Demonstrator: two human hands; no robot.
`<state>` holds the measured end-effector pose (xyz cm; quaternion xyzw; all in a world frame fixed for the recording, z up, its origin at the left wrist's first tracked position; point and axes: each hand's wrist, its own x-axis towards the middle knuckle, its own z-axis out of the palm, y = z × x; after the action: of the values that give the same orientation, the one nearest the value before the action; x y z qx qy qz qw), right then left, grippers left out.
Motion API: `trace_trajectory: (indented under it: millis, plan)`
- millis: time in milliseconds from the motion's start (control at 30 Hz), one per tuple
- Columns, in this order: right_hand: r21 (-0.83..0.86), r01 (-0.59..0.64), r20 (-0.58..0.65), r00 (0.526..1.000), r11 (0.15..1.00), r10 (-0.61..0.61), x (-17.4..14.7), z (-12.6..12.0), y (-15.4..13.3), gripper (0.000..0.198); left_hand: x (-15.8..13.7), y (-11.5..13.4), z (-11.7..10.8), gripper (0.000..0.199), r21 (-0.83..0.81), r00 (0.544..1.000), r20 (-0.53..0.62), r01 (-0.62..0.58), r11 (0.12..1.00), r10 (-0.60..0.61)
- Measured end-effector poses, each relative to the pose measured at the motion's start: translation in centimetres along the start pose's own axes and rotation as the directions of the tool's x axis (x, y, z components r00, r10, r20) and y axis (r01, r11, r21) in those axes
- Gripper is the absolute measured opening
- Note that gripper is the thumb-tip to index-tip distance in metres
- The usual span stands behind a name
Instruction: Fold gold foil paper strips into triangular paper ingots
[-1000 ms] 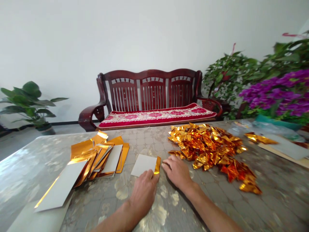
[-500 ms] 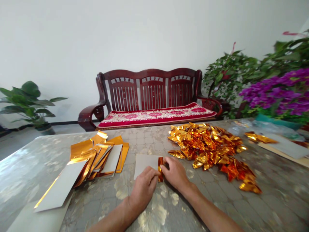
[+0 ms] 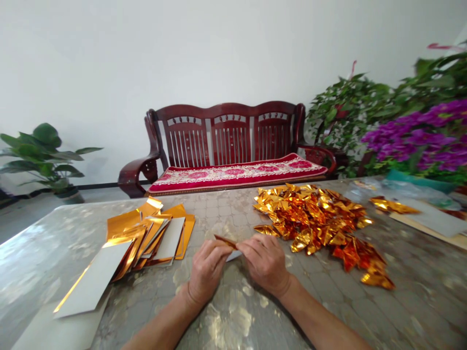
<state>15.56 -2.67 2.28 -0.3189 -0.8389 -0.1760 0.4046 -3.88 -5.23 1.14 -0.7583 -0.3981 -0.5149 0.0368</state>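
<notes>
A sheet of gold foil paper (image 3: 225, 240), partly folded, is held just above the table between both hands. My left hand (image 3: 208, 266) pinches its left side with closed fingers. On the other side my right hand (image 3: 267, 262) grips it, fingers bent and pressed together. Part of the sheet's pale side shows between the hands; most of it is hidden by the fingers. To the right of my hands lies a heap of folded gold foil pieces (image 3: 310, 218). On the left is a loose stack of flat gold foil sheets (image 3: 149, 238), some with the pale side up.
The table (image 3: 233, 318) has a patterned cover. At its right side lie a clear plastic bag (image 3: 404, 192), pale sheets (image 3: 436, 218) and purple flowers (image 3: 419, 133). Beyond the far edge stands a dark wooden bench (image 3: 233, 131); a potted plant (image 3: 51, 153) is at left.
The sheet lay flat, pale side up with a gold strip folded at its right edge. Now it is turned and lifted, and my hands have moved apart to its two ends.
</notes>
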Motion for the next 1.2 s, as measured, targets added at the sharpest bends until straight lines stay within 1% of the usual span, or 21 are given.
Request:
trace_trajectory:
  millis: [67,133,233,333,500,600,767,900,1200]
  plan:
    - [-0.004,-0.023,-0.020,1.000,1.000,0.023,0.0,-0.2,0.3,0.021,0.0,-0.4,-0.1,0.014,-0.040,0.999,-0.035,0.013,0.999,-0.014]
    - [-0.002,-0.017,-0.041,0.999,1.000,0.017,0.0,-0.3,0.6,0.019,0.0,-0.8,-0.2,0.013,-0.032,0.999,-0.038,0.011,0.999,-0.012]
    - [0.004,0.023,-0.068,0.997,1.000,-0.023,0.0,-0.4,0.9,0.017,-0.1,-1.0,-0.3,0.013,0.067,1.000,-0.011,0.024,0.997,-0.023]
    - [0.000,0.035,-0.064,0.997,0.999,-0.035,-0.1,-0.2,0.9,0.018,0.0,-1.0,-0.4,0.016,0.146,0.998,0.017,0.058,0.988,-0.062]
    - [0.005,0.013,-0.007,1.000,1.000,-0.013,-0.2,0.1,1.1,0.021,0.0,-0.9,-0.3,0.019,0.190,0.997,0.048,0.056,0.980,-0.066]
    - [0.019,0.022,0.014,1.000,1.000,-0.023,-0.2,0.6,1.3,0.018,0.1,-1.0,-0.2,0.017,0.221,0.994,0.082,0.055,0.974,-0.075]
    - [0.034,0.046,0.060,0.997,0.998,-0.048,-0.3,1.5,1.5,0.016,0.1,-1.4,-0.1,0.014,0.295,0.988,0.140,0.016,0.955,-0.060]
    - [0.035,0.050,0.104,0.993,0.998,-0.053,-0.5,1.7,1.6,0.017,0.0,-1.4,-0.2,0.015,0.355,0.982,0.179,-0.008,0.935,-0.059]
    - [0.022,0.031,0.159,0.987,0.999,-0.034,-0.7,1.8,1.7,0.016,-0.3,-1.1,-0.2,0.017,0.372,0.968,0.247,-0.054,0.927,-0.043]
